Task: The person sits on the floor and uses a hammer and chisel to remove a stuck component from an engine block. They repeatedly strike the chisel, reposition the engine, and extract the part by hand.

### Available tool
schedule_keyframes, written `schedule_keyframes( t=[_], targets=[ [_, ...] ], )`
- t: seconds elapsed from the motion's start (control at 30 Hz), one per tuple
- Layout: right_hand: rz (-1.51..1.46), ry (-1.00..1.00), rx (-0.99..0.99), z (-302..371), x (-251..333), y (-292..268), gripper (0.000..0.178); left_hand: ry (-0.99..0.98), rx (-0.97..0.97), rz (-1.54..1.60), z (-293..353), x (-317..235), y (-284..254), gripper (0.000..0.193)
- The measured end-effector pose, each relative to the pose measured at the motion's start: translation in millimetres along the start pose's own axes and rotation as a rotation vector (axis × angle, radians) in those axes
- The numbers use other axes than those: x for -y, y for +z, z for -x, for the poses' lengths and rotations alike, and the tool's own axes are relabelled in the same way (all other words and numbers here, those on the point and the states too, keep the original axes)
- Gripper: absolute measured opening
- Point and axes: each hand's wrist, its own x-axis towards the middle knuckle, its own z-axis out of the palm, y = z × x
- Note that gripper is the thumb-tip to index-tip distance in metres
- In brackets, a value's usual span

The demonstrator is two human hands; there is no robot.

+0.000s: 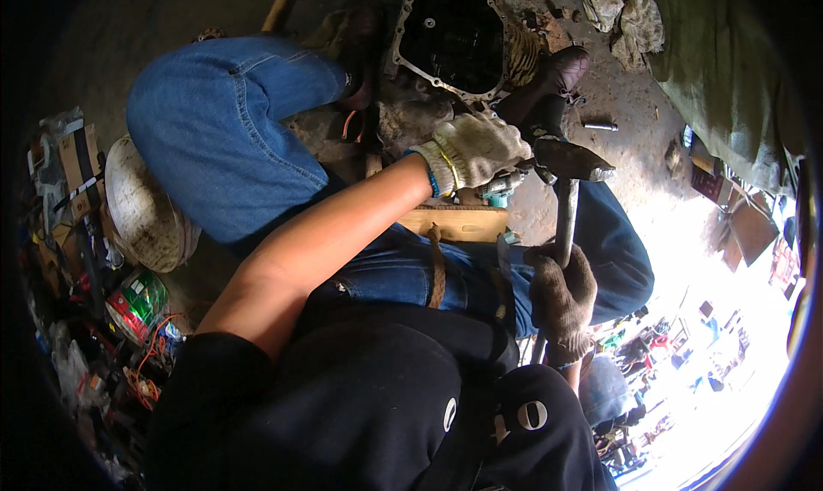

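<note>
My right hand (561, 295), in a dirty knit work glove, is wrapped round the metal handle of a hammer (567, 221). The hammer stands upright, its dark, worn head (573, 160) at the top, just right of my other hand. My left hand (477, 151), in a paler knit glove, is closed, and what its fingers hold is hidden. Below those fingers sits a small metal part (502, 183) with a teal piece beside it. A wooden block (467, 223) lies between my legs, nearer to me.
Beyond my left hand lies an open metal housing (454, 36) with a bolted rim and dark inside. A short metal rod (600, 126) rests on the floor. At left are a round dirty white container (146, 204) and a green-red can (140, 305). A grey-green cloth (729, 79) hangs at right.
</note>
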Motion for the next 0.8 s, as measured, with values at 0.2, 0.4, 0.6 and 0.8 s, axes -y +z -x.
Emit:
schedule_keyframes(
  t=[0.2,0.4,0.6,0.8],
  targets=[
    [0.073,-0.161,-0.018,-0.1,-2.8,-6.2,0.032,-0.080,0.262,0.010,-16.0,7.3,-2.1,0.022],
    [-0.083,-0.218,-0.027,-5.2,-17.0,-4.0,0.042,-0.079,0.029,0.082,-18.7,26.4,10.6,0.023],
    [-0.209,-0.112,0.069,-17.0,-23.0,4.0,0.038,-0.083,-0.072,0.162,-16.6,27.9,20.2,0.024],
    [-0.404,-0.140,-0.009,-6.9,-18.9,-1.3,0.029,-0.107,-0.104,0.067,-15.2,25.9,24.7,0.027]
  ],
)
